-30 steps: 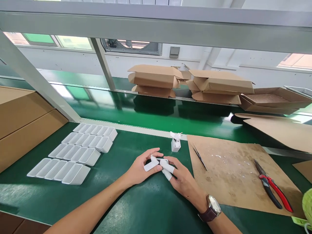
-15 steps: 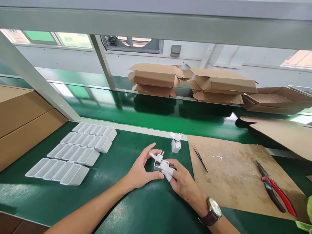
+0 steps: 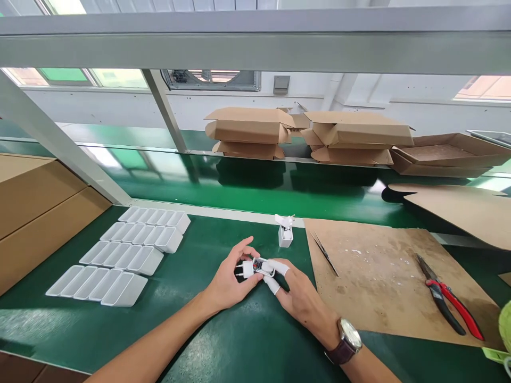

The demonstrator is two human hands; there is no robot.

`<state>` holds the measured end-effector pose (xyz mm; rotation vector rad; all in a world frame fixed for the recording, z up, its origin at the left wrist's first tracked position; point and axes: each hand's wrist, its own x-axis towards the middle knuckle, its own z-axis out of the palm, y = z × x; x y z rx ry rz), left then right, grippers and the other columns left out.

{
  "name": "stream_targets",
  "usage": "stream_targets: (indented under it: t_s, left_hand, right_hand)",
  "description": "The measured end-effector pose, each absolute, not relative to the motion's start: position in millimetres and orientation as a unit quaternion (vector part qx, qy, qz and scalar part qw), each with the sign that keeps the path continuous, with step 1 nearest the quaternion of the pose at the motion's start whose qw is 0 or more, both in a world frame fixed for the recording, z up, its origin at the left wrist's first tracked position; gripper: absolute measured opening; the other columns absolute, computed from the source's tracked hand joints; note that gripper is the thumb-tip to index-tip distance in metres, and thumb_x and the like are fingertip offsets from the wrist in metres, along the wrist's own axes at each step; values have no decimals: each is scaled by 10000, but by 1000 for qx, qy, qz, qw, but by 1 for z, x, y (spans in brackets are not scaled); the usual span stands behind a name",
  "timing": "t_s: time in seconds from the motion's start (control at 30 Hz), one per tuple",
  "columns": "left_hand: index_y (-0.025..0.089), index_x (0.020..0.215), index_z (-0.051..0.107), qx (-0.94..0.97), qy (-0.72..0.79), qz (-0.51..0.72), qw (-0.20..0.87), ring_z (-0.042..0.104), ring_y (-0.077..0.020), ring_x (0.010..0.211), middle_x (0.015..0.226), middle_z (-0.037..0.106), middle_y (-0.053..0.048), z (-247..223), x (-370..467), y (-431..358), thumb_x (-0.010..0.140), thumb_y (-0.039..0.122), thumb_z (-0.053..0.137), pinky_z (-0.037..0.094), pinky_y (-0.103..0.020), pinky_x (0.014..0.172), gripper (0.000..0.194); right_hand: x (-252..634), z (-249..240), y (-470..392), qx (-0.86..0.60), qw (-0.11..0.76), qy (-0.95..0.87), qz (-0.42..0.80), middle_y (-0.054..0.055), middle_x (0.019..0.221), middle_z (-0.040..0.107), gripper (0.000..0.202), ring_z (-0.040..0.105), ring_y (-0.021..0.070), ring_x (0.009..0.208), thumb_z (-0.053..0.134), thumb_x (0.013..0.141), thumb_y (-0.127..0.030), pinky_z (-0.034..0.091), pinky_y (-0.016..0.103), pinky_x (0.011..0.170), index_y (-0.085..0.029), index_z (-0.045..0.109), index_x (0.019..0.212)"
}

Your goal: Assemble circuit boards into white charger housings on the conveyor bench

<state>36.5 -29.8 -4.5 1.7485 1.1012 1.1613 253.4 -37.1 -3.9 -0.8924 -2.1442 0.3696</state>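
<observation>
Between my two hands is a small white power adapter, opened up. Its two-pin plug cap (image 3: 248, 269) points left, and the open white casing (image 3: 269, 270) beside it shows electronic parts inside. My left hand (image 3: 227, 281) curls round the cap, thumb below and fingers above. My right hand (image 3: 305, 298), with white covers on its fingertips, pinches the casing's right end. A second white adapter casing (image 3: 285, 236) stands upright on the green table, just beyond my hands, with a loose plug cap (image 3: 284, 221) on top.
Rows of white casings (image 3: 123, 287) lie at left. A brown sheet (image 3: 371, 298) on the right carries tweezers (image 3: 325, 254) and red-and-black pliers (image 3: 449, 298). Cardboard boxes (image 3: 247, 127) line the shelf behind; a large carton (image 3: 48, 197) stands far left.
The plug cap has turned from pointing up and away to pointing left, lying beside the casing. My left fingers have closed in on it. The view has shifted slightly.
</observation>
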Motion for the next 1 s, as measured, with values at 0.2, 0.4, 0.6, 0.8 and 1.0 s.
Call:
stream_targets:
  t_s: [0.2, 0.4, 0.6, 0.8, 1.0]
  left_hand:
    - [315, 1463, 408, 701, 426, 443, 361, 668, -156, 932, 1131, 647, -33, -8, 35, -29, 881, 246, 718, 592, -321, 844, 663]
    - [312, 1460, 412, 724, 406, 443, 339, 660, -151, 917, 1139, 642, -34, -8, 34, -27, 902, 228, 688, 595, -318, 835, 628]
    - [332, 1485, 379, 738, 394, 431, 339, 659, -167, 947, 1158, 627, -44, -10, 33, -28, 913, 223, 686, 597, -323, 817, 659]
    - [355, 1554, 280, 740, 385, 455, 313, 631, -244, 1105, 1299, 543, -93, -10, 34, -29, 822, 347, 823, 586, -445, 941, 912]
    - [298, 1614, 193, 776, 329, 492, 220, 610, -256, 1108, 1263, 595, -119, -5, 40, -36, 859, 247, 777, 561, -477, 966, 956]
  right_hand:
    - [253, -4, -38, -359, 356, -853, 126, 149, 1248, 676, 403, 719, 261, 1060, 487, 970, -91, 665, 399, 843, -217, 500, 1353]
    - [252, -3, -36, -357, 334, -863, 126, 124, 1185, 685, 404, 723, 255, 1011, 487, 972, -109, 663, 400, 834, -244, 556, 1346]
    - [256, -6, -35, -356, 398, -820, 206, 107, 1280, 657, 474, 703, 233, 1116, 578, 979, -176, 642, 374, 921, -291, 520, 1435]
    - [252, -11, -34, -379, 450, -731, 346, 111, 1304, 664, 295, 702, 244, 1110, 618, 956, -237, 614, 402, 964, -275, 697, 1237]
    - [242, -2, -38, -379, 415, -445, 698, 105, 1101, 764, 444, 732, 298, 1012, 719, 892, -557, 603, 501, 940, -215, 723, 1176]
